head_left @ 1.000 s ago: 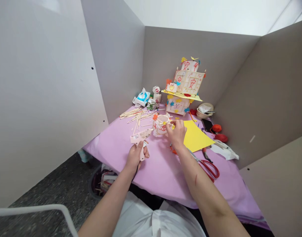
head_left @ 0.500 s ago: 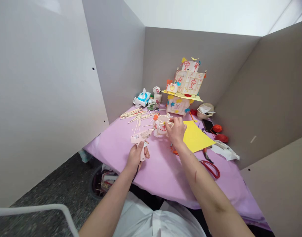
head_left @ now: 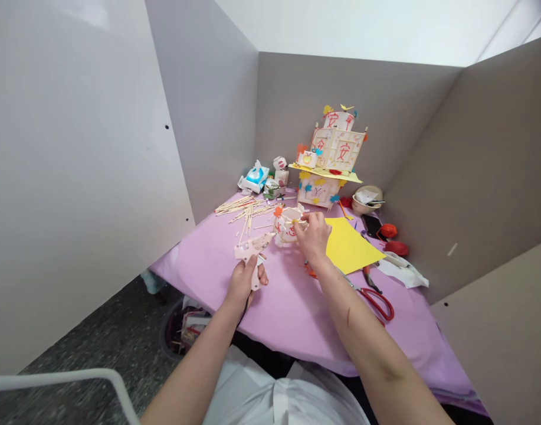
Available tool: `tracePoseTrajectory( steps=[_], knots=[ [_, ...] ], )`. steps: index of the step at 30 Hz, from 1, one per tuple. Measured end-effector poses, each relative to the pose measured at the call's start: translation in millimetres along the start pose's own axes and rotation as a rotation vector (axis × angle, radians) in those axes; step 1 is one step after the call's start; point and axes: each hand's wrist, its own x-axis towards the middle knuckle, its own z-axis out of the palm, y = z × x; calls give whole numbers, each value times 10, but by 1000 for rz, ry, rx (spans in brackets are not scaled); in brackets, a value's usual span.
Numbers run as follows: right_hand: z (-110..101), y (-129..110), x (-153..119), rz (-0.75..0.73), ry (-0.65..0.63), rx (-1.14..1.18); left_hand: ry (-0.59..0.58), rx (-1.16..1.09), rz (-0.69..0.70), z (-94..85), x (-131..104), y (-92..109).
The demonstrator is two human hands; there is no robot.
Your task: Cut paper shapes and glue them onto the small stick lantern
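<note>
A pale pink glue gun (head_left: 253, 248) is gripped by its handle in my left hand (head_left: 246, 278), its nozzle pointing up and right, close to a small paper lantern (head_left: 285, 232). White with red brush characters, the lantern stands on the table with an orange flower cutout (head_left: 278, 211) on its left rim. My right hand (head_left: 313, 238) is closed at the lantern's right side, fingertips pinching its wall beside a small yellow piece (head_left: 295, 222). My fingers partly hide that side. Behind stands a tall tiered paper-and-stick lantern (head_left: 336, 150) with colourful cutouts.
Yellow paper (head_left: 352, 245) lies right of my right hand, with red-handled scissors (head_left: 376, 303) and pliers (head_left: 371, 278) nearby. Loose wooden sticks (head_left: 248, 209) are scattered left. Red yarn (head_left: 394, 248), a phone (head_left: 371, 225) and a bowl (head_left: 366, 200) line the right. Grey partitions (head_left: 354, 88) surround the table.
My right hand has shifted very slightly left against the small lantern, its fingers still closed there. The glue gun stays almost still in my left hand.
</note>
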Motion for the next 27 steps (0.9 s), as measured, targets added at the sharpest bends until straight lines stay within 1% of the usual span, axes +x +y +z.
tracePoseTrajectory(
  steps=[3, 6, 11, 14, 15, 17, 18, 20, 21, 22, 24, 27],
  knots=[
    [-30, -1, -8, -1, 10, 22, 1, -4, -4, -5, 4, -3],
    [-111, 48, -61, 16, 33, 55, 2, -12, -9, -14, 6, -3],
    [-223, 278, -250, 77, 52, 103, -13, -11, -2, -9, 14, -30],
    [-212, 442, -371, 127, 47, 130, 20, 87, 32, -33, 54, -22],
    [-197, 487, -403, 144, 41, 140, 44, 169, 57, -61, 78, 3],
    [-161, 553, -448, 171, 22, 165, 132, 451, 139, -159, 148, 102],
    [-144, 575, -463, 182, 13, 178, 194, 644, 194, -226, 193, 174],
    [-117, 600, -478, 199, 1, 202, 353, 1067, 314, -381, 305, 344],
    [-107, 607, -481, 202, -2, 211, 409, 1252, 364, -462, 370, 427],
    [-100, 612, -483, 203, -3, 218, 439, 1419, 384, -541, 441, 500],
    [-89, 622, -485, 195, -6, 222, 464, 1677, 376, -683, 584, 595],
    [-78, 647, -486, 191, -7, 209, 455, 1914, 287, -847, 759, 614]
  ],
)
